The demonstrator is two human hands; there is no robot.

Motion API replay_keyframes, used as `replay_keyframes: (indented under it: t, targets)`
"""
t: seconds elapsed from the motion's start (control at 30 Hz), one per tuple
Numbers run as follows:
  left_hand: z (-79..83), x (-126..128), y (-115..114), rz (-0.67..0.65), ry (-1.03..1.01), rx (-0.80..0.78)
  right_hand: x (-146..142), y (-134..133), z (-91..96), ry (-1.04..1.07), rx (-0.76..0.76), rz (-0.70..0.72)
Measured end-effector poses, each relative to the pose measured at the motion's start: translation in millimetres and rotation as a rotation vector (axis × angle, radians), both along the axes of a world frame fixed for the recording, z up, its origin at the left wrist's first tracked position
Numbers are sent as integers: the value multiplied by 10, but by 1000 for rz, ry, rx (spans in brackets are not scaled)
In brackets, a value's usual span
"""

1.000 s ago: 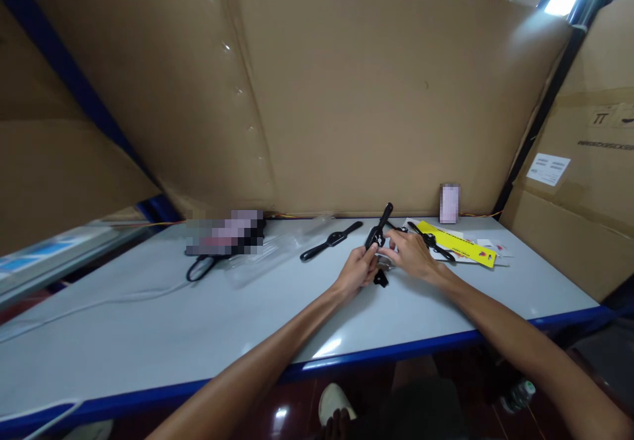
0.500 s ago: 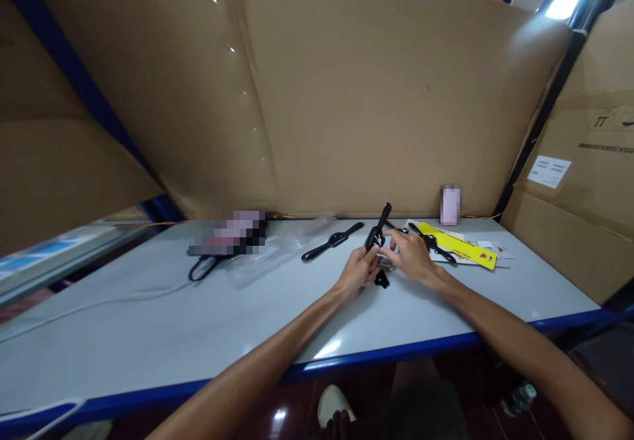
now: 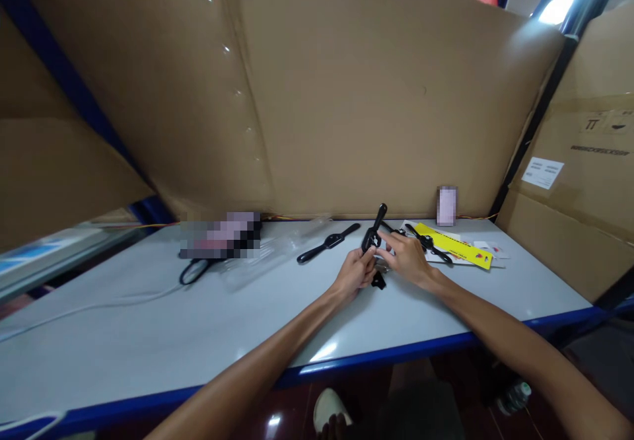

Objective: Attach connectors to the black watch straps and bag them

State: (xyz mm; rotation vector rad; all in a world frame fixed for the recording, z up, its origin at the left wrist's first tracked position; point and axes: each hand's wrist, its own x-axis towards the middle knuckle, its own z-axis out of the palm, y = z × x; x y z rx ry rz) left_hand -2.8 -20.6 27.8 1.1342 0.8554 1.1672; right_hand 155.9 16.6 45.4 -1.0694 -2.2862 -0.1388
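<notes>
My left hand (image 3: 354,272) and my right hand (image 3: 407,257) meet over the middle of a pale grey table (image 3: 198,321). Both pinch one black smartwatch (image 3: 372,236), whose strap sticks up and back from my fingers. The lower strap end hangs down to the table below my hands. A second black watch (image 3: 327,242) lies flat to the left of my hands. A third black watch (image 3: 426,243) rests across a yellow card (image 3: 458,247) to the right.
A tall cardboard sheet (image 3: 347,96) walls the table's back. Cardboard boxes (image 3: 579,182) stand at the right. A black cable loop (image 3: 191,271) and clear plastic bags (image 3: 262,255) lie left of centre, and a white cable (image 3: 89,308) runs toward the left. The table has a blue front edge (image 3: 396,354).
My hands and the held watch stay together in nearly the same place. The whole view has shifted slightly left as my head moved.
</notes>
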Motion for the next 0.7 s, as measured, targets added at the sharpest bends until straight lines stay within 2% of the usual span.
replay_keyframes:
  t: [0.33,0.5,0.7]
  targets:
    - [2,-1,-10,76,23,-59,5,-1,57,5,-91,56]
    - [11,18,-31,185,58,-102,55,15,123,-26,-92,94]
    - [36,42,-48,186,122,-124,71,32,131,-80,-59,110]
